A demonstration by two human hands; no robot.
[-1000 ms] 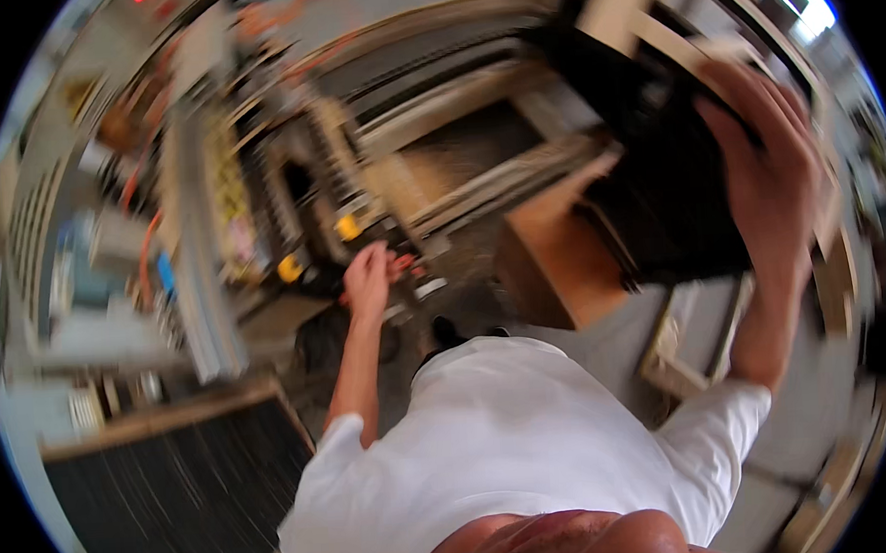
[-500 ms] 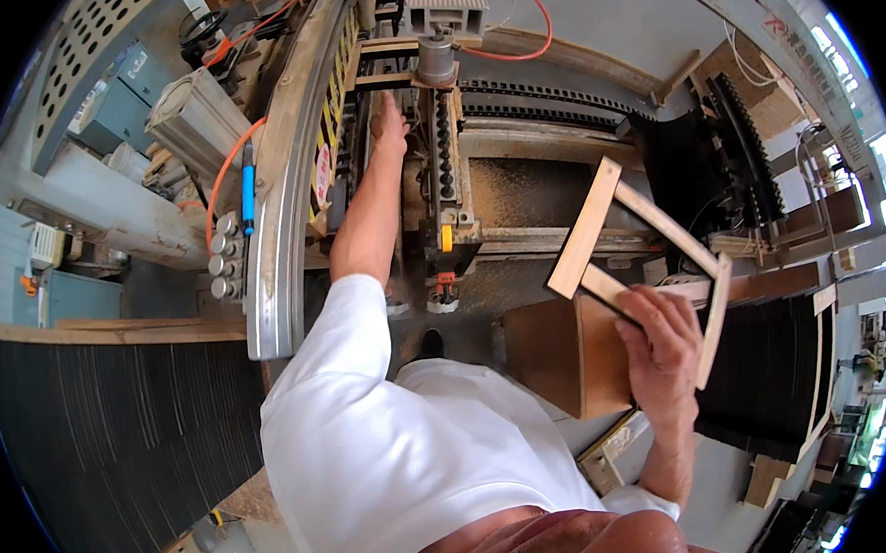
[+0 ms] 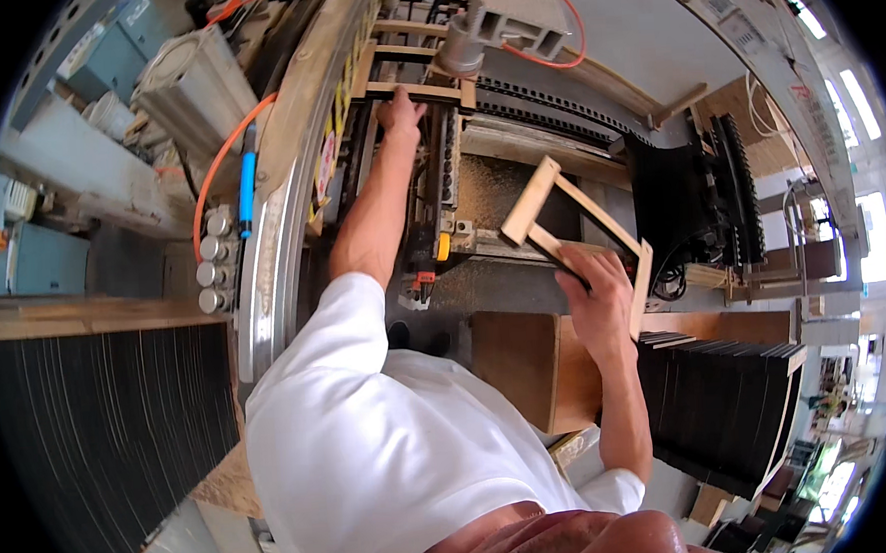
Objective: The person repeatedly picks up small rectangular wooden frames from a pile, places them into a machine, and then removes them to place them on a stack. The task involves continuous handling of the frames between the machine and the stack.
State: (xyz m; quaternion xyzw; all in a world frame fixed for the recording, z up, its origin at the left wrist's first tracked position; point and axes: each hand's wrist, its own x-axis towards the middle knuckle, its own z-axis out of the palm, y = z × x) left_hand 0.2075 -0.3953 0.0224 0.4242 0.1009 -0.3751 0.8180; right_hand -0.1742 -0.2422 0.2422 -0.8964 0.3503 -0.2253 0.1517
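Note:
My left arm reaches forward into the machine. My left hand (image 3: 402,116) is at the near bar of a pale wooden frame (image 3: 380,29) lying in the machine; its fingertips meet the bar and its fingers look apart, not wrapped round it. A metal cylinder (image 3: 462,51) stands over the right side of that frame. On my right, my right hand (image 3: 601,290) is closed on one bar of a second wooden frame (image 3: 597,216), rectangular with pale faces and dark edges. This frame is raised and tilted above a brown wooden box (image 3: 512,358).
Dark flat panels are stacked at my left (image 3: 111,434) and right (image 3: 715,407). A metal rail (image 3: 268,276) with a blue pen-like tool (image 3: 248,192) runs beside my left arm. Black chain tracks (image 3: 555,110) cross behind, and sawdust (image 3: 493,184) lies on the machine.
My left hand has moved from below the machine's frame up to its near bar. My right hand has carried the held frame left and slightly forward. The whole view has shifted a little.

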